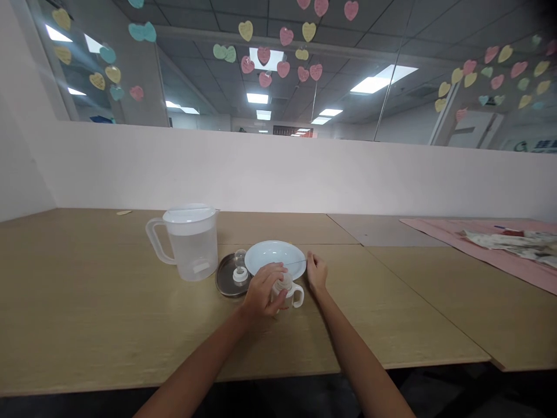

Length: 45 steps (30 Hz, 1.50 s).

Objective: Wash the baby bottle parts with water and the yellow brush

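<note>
My left hand (pixel 263 290) is wrapped round a small clear bottle (pixel 284 283) with a white handle on its right side. To the right of the bottle, my right hand (pixel 316 271) is closed on a thin rod (pixel 297 262), which points left over the white bowl (pixel 275 249). The rod's left end lies near the fingers of my left hand. Beside the bowl, a round metal tray (pixel 224 281) carries a white ring-shaped cap (pixel 240 274) and a small clear dome (pixel 240 256).
A large lidded plastic pitcher (pixel 194 247) with a clear liquid stands left of the tray. At the far right a pink cloth (pixel 439 229) bears some crumpled fabric (pixel 509 241). A white wall (pixel 270 174) rises behind the wooden table (pixel 108 313).
</note>
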Tool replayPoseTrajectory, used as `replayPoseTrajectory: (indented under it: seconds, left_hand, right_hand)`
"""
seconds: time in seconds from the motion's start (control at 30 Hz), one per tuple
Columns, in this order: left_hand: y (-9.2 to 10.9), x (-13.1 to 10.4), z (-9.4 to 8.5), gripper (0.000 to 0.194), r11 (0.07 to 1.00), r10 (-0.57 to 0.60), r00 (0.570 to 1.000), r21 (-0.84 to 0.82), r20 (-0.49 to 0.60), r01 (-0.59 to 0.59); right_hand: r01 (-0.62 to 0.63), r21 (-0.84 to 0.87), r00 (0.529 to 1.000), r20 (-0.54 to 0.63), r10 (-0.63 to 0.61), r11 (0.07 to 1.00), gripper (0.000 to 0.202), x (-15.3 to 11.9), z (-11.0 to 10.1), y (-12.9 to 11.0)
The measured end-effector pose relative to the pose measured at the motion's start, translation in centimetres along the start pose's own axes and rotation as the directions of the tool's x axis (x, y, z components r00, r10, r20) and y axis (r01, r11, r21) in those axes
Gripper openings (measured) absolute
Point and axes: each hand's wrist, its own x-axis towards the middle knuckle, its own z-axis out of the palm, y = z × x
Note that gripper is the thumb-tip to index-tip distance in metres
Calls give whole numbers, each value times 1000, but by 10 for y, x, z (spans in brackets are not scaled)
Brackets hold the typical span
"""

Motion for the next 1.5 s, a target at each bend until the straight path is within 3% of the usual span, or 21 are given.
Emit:
replayPoseTrajectory:
  seconds: [0.17,0.37,0.73,1.2,1.33,1.5]
  left_hand:
    - [-1,-1,3,22,1000,-7,1000,28,-20,7]
    - [-6,-3,4,32,988,27,999,150,42,-33]
    - [-3,-4,6,36,996,48,999,80,21,-50]
    - [-10,-7,2,31,953,65,992,289,107,-93]
    - [-10,-7,-1,37,952,73,987,286,144,-112]
    - [-10,-8,-3,50,981,53,994,183,95,-70]
  right_hand:
    - [8,3,1000,-10,-8,1000,60,1,1,1]
    - [15,19,1000,1,-15,1000,60,-1,0,-2]
    - [15,-2,1000,25,-15,1000,61,-1,1,1]
    - [25,10,1000,0,-25,1000,63,-2,0,0]
    - [17,16,1000,5,-17,1000,63,-1,0,0]
    - [6,23,999,33,-7,1000,63,0,0,1]
